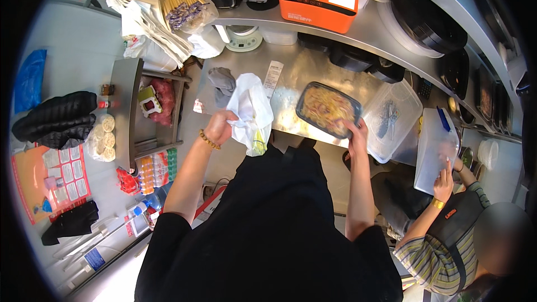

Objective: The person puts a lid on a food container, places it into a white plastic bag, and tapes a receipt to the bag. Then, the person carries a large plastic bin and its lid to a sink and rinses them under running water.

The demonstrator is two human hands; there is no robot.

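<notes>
My left hand (221,128) grips a white plastic bag (251,107) near its side, with a green print at the lower end. In my right hand (356,136) is a black rectangular takeout container (300,105), held by its near right corner. Noodle-like food (327,107) with reddish pieces fills the container, and a clear film or lid seems to cover it. Both things are over the front part of a steel worktable (289,73). Beyond the bag lie a printed paper receipt (273,75) and a crumpled grey cloth (222,82).
An orange receipt printer (319,2) stands on the shelf above. To the right are a translucent plastic bin (396,113) with scissors inside and a co-worker (440,235) whose hands are at another bin (434,151). A kitchen scale (243,38) sits at the back, a steel stand (126,113) at left.
</notes>
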